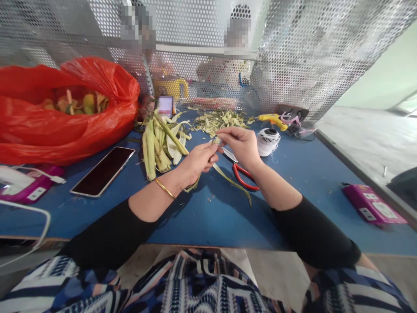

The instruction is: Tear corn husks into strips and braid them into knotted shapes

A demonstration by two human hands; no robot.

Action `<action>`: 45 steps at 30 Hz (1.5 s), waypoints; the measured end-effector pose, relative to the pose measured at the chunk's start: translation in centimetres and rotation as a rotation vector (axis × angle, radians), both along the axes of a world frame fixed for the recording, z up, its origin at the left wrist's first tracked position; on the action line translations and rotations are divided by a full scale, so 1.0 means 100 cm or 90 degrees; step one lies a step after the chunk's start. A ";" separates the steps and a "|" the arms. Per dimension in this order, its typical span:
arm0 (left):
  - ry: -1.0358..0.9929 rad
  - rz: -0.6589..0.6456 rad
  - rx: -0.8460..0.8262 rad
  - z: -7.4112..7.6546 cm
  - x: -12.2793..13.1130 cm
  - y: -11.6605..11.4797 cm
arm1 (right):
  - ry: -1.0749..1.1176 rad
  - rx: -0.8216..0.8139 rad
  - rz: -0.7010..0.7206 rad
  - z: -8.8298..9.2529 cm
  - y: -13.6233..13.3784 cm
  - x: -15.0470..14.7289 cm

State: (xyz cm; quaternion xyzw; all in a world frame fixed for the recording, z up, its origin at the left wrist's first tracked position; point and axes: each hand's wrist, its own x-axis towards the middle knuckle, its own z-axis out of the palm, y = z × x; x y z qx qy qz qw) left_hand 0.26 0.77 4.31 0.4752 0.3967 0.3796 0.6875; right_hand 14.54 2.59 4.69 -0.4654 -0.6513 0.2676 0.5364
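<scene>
At the middle of the view, my left hand (199,161) is closed on a pale green husk strip (217,140), whose ends hang below the fingers. My right hand (240,145) pinches the same strip at its upper end, close to the left fingertips. Scissors with red handles (245,178) lie under and beside my right hand. A long loose husk strip (233,179) rests on the blue table below both hands. Left of the hands is a pile of husks (156,148); beyond them lies a heap of small husk scraps (221,122).
On the blue table (208,221) are a red plastic bag (97,130), a phone (103,171), a white thread spool (268,141), a yellow glue gun (273,121), glasses (301,127) and a purple box (373,204). A perforated metal screen (195,26) stands behind; people are beyond it.
</scene>
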 end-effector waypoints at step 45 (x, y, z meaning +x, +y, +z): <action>-0.046 0.018 -0.047 0.004 -0.001 -0.001 | 0.117 -0.082 0.048 -0.008 0.002 -0.005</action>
